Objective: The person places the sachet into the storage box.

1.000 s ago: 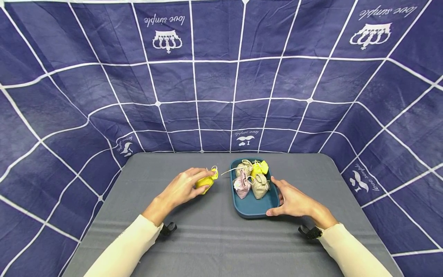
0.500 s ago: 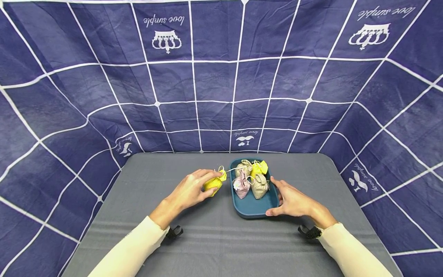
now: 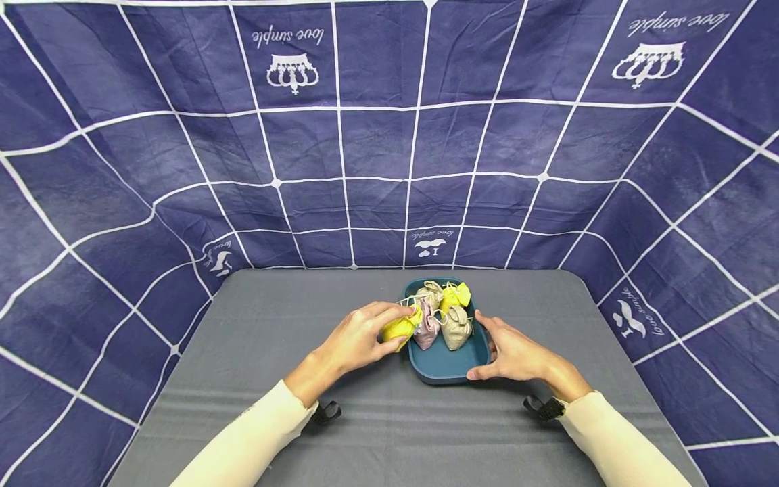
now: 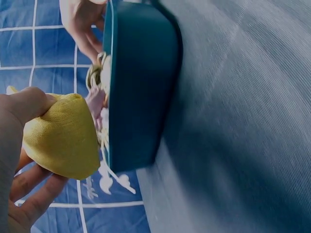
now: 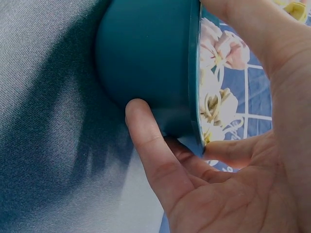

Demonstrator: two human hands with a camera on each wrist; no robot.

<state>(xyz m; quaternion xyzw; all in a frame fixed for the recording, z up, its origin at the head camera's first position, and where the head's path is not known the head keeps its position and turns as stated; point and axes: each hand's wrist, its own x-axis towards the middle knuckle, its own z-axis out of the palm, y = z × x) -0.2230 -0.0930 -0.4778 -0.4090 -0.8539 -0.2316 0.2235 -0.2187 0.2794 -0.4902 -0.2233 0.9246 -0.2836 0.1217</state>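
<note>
My left hand [image 3: 360, 340] pinches a small yellow drawstring pouch [image 3: 397, 331] at the left rim of a teal plastic tray [image 3: 446, 372]. In the left wrist view this yellow cloth pouch [image 4: 63, 138] hangs between thumb and fingers, above the level of the rim. At the tray's right side my right hand [image 3: 517, 353] grips the wall, thumb near the front corner and fingers farther back. Inside the tray lie a pink pouch [image 3: 428, 330], a second yellow pouch [image 3: 455, 296] and two beige pouches, one in front [image 3: 456, 329] and one behind [image 3: 431, 292].
A grey cloth covers the tabletop [image 3: 389, 433]. Dark blue curtains [image 3: 377, 142] with white grid lines enclose the back and both sides. The front part of the tray floor is bare. Each wrist wears a black strap.
My left hand has carried the yellow pouch rightward, from the table left of the tray up to its left rim. The right hand and the tray have stayed in place.
</note>
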